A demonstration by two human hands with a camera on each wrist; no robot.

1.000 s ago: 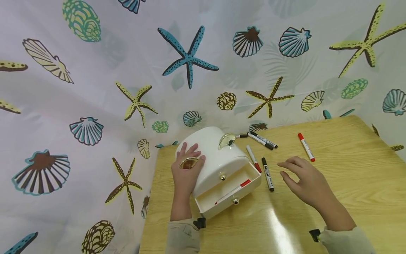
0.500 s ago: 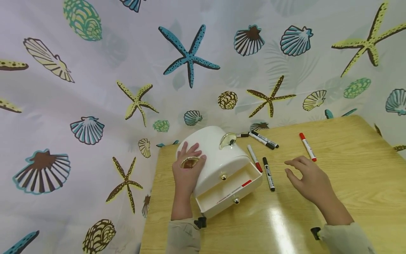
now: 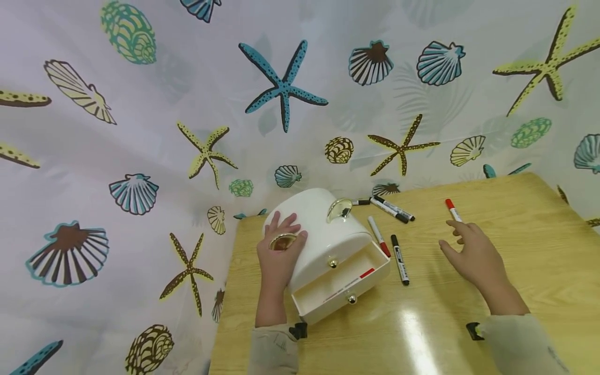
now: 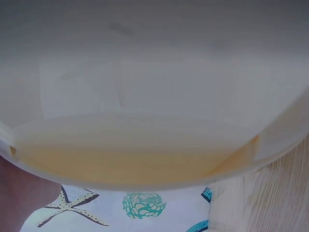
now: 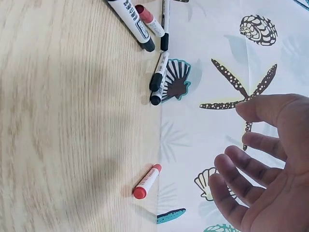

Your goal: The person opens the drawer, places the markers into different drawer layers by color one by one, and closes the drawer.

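My left hand (image 3: 279,255) rests on the rounded top of a white drawer box (image 3: 311,216), its fingers spread around a gold-rimmed oval piece (image 3: 283,241). The box's lower drawer (image 3: 309,302) is pulled out, and a red-capped marker (image 3: 367,273) lies inside it. In the left wrist view, the white box surface (image 4: 145,87) fills most of the picture. Over the table on the right, my right hand (image 3: 478,255) holds nothing, fingers loosely bent. Just beyond its fingertips lies a red-and-white marker (image 3: 452,209), partly covered by the hand; the right wrist view shows this red marker (image 5: 147,181) whole.
Between box and right hand lie a black marker (image 3: 400,259) and another red marker (image 3: 379,236). Several black markers (image 3: 392,209) lie near the table's back edge. A patterned cloth (image 3: 300,104) hangs behind the wooden table (image 3: 525,224).
My right hand has moved right and away from me, closer to the red marker on the right. The left hand stays on the box. The marker in the drawer has settled lower.
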